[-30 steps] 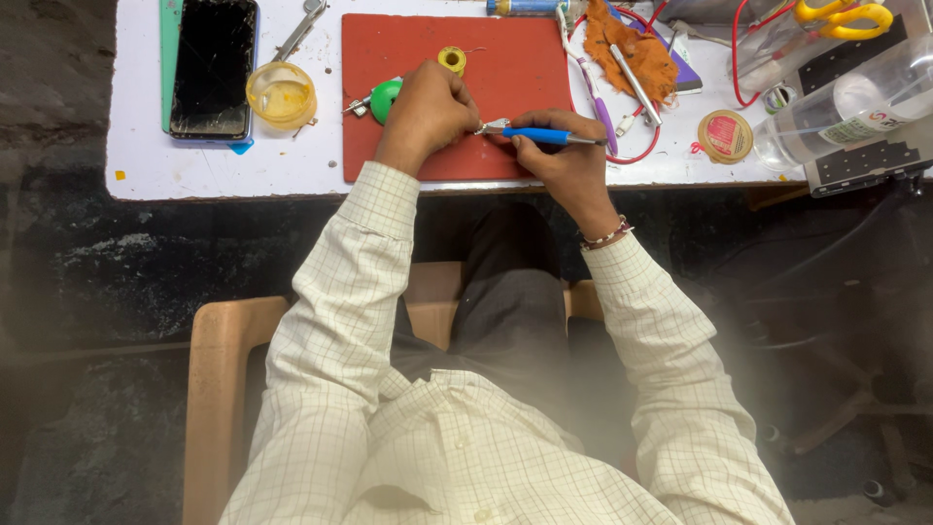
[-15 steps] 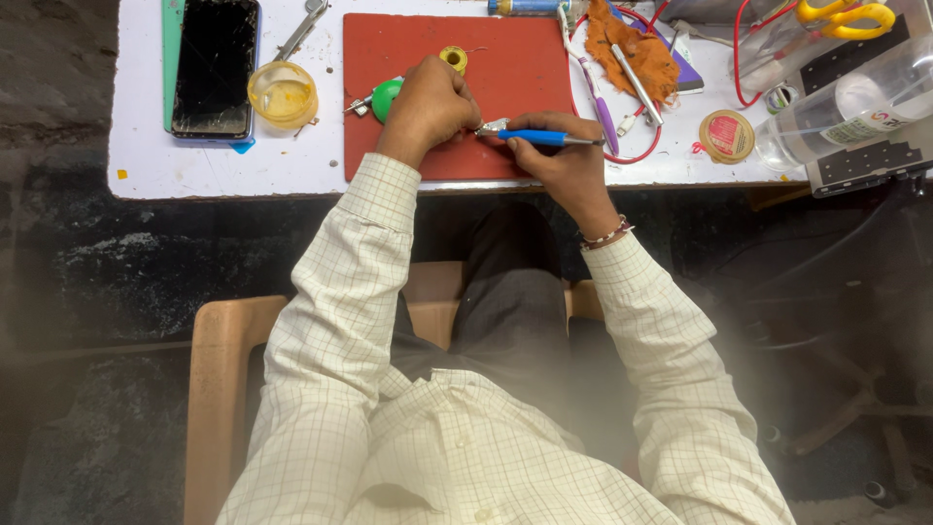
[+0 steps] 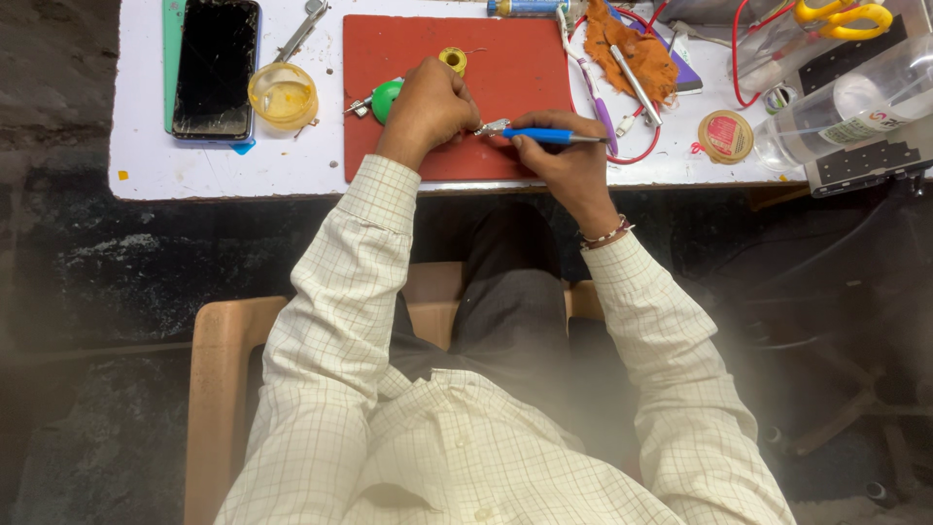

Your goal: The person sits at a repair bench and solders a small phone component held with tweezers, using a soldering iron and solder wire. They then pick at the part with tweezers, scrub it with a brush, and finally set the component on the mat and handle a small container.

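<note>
Barely anything has shifted since a moment ago: your hands stay planted together on the red mat (image 3: 505,58), same pose, same spot. Your right hand (image 3: 564,156) is closed around the blue-handled tool (image 3: 544,136), held like a pen, its metal tip pointing toward your left hand (image 3: 428,107). That left hand is curled knuckles-up, fingers tucked over something small at the tool's tip; what it pinches is hidden, so you can't tell the piece itself. Just beyond your left knuckles sits a yellow spool (image 3: 452,60), and touching the outer side of that hand is a green round object (image 3: 386,99). Further out past your left hand, a yellow dish (image 3: 283,95) and a dark phone (image 3: 216,66) lie on the white table (image 3: 194,165). Beyond your right hand, an orange cloth (image 3: 632,49) with tweezers (image 3: 637,86) across it, red wire looping around. Yellow-handled scissors (image 3: 841,14) sit well off to the far right.
</note>
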